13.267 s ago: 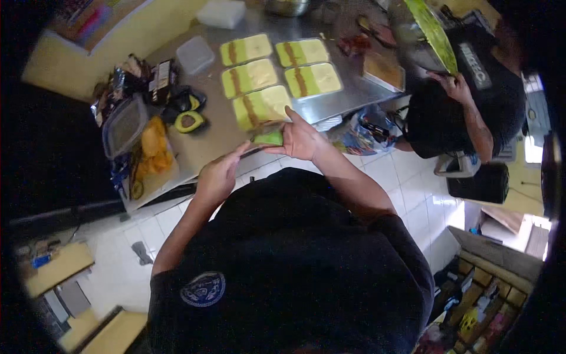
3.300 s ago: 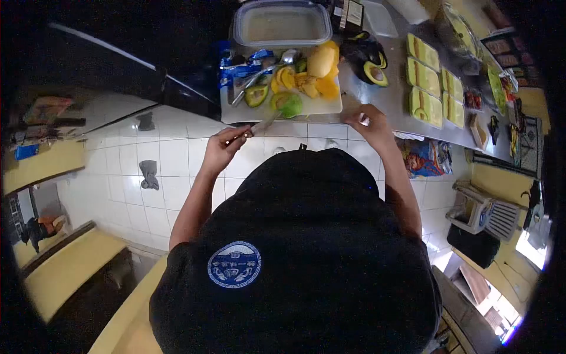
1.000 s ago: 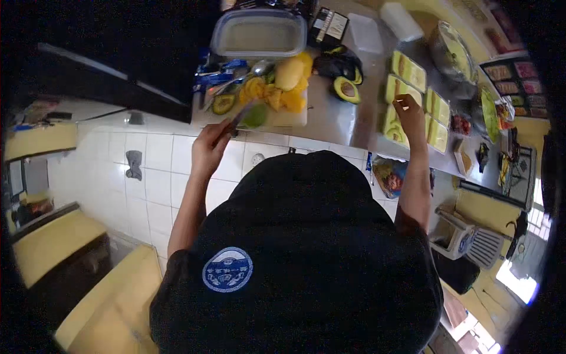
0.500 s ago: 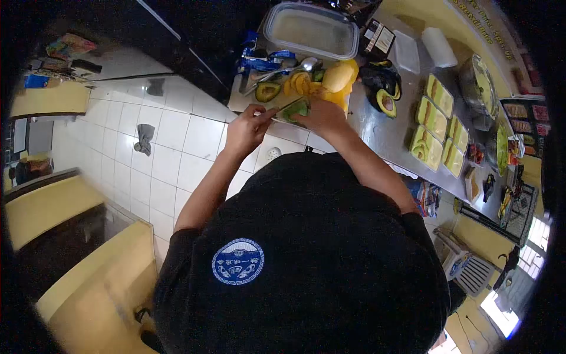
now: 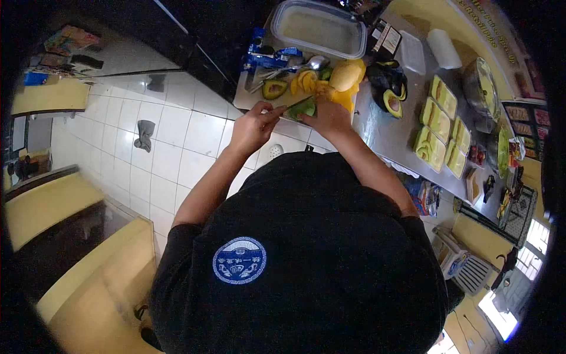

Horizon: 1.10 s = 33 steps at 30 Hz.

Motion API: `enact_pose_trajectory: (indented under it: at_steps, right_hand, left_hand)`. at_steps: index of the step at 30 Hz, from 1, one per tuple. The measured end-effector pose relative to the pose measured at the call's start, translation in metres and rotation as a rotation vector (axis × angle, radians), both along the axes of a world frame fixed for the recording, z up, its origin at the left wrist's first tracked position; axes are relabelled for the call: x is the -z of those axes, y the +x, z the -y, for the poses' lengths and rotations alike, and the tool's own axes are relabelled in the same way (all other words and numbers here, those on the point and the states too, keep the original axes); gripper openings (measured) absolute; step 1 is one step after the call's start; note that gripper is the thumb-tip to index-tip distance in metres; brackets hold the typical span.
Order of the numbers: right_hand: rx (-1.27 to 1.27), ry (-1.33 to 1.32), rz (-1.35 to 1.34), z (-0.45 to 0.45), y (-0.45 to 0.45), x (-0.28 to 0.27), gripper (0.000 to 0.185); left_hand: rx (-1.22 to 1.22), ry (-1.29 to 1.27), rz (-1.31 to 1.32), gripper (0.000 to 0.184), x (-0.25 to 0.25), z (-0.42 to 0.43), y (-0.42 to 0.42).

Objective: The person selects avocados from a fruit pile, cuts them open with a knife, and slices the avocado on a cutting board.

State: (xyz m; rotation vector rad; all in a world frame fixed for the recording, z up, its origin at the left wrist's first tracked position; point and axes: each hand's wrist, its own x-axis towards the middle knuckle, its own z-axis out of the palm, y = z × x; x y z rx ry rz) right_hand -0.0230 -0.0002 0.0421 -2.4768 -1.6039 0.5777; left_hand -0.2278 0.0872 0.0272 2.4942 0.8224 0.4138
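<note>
My left hand is closed around the handle of a knife at the near edge of the cutting board. The knife's blade points right, along the far side of a green avocado piece. From the right, my right hand grips this piece, its fingers partly hidden. Just beyond lie a cut avocado half, orange-yellow slices and a pale yellow mango-like fruit. A spoon rests behind the slices.
A lidded clear plastic tub stands at the back. Dark avocados and an opened avocado half sit right of the board. Farther right are filled rectangular containers, a white roll and a metal bowl.
The whole counter scene has shifted slightly right in view. Both hands keep their hold on the knife and avocado piece, with little other visible movement.
</note>
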Motion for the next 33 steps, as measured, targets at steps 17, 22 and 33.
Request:
enact_pose_trajectory:
  at_steps: [17, 22, 33]
  right_hand:
    - [-0.098, 0.067, 0.052, -0.003, 0.001, 0.001, 0.07]
    - [-0.466, 0.232, 0.201, -0.028, 0.014, 0.01, 0.065]
    - [-0.581, 0.086, 0.26, -0.061, 0.022, 0.038, 0.043]
  left_hand:
    - [0.055, 0.061, -0.027, 0.028, 0.018, 0.006, 0.008]
    - [0.03, 0.19, 0.083, 0.029, 0.028, 0.008, 0.009]
    - [0.0, 0.259, 0.016, 0.037, 0.022, 0.007, 0.009]
